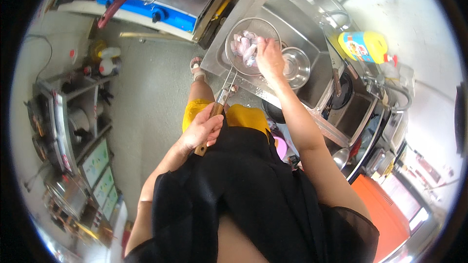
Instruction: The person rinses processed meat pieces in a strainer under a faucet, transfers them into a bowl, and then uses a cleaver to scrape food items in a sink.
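Observation:
My left hand (205,127) is closed around the wooden handle of a wire-mesh strainer (270,25). The strainer's round basket is over the near left part of a stainless steel sink (289,11). Several pale pinkish pieces of raw meat or seafood (242,46) lie in the mesh; their exact kind cannot be told. My right hand (270,58) reaches over the basket's right side, its fingertips at the pieces; whether it grips one is hidden. A stainless steel bowl (300,66) stands in the sink just right of my right hand.
A stove with blue front (175,20) and pans stands at the upper left. Right of the sink are a yellow detergent bottle (363,47), a knife (336,80) and a faucet (398,95). A metal shelf (55,117) stands at far left. A pink container (280,147) is below the sink.

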Demonstrator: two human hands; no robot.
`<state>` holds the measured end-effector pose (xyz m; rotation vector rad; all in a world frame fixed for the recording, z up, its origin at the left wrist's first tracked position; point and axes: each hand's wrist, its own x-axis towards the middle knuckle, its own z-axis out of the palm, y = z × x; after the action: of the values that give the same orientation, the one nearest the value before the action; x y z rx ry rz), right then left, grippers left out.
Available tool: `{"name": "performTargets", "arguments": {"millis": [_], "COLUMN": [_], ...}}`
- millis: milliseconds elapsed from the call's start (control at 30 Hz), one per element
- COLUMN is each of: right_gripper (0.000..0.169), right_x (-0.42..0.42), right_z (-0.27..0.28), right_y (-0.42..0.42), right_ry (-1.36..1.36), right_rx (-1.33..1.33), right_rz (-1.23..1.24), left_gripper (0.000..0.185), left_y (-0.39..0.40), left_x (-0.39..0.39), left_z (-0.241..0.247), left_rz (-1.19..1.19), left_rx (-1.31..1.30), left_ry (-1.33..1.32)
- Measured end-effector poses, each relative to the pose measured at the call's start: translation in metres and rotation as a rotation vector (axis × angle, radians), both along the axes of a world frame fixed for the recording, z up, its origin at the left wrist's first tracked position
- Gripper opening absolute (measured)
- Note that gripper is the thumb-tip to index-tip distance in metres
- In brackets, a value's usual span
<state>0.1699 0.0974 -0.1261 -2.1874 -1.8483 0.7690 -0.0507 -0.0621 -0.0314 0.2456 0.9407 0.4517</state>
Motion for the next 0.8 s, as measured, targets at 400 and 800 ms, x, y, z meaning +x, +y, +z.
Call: {"name": "performTargets", "arguments": {"millis": [400,800], "right_gripper": [0.053,0.032], "right_x": [-0.035,-0.043], "right_z": [0.012,0.027], "right_y": [0.029,0.049], "right_ry": [0.265,0.522], "right_rx": [0.209,0.410], "right_rz": [-0.731,-0.978], "left_gripper": [0.046,0.044], "left_y": [0.023,0.033], "left_x": [0.042,0.052], "left_z": [0.025,0.065], "left_rz": [-0.297,-0.590], "left_rx": [0.323,0.598], "left_ry": [0.324,0.718]}}
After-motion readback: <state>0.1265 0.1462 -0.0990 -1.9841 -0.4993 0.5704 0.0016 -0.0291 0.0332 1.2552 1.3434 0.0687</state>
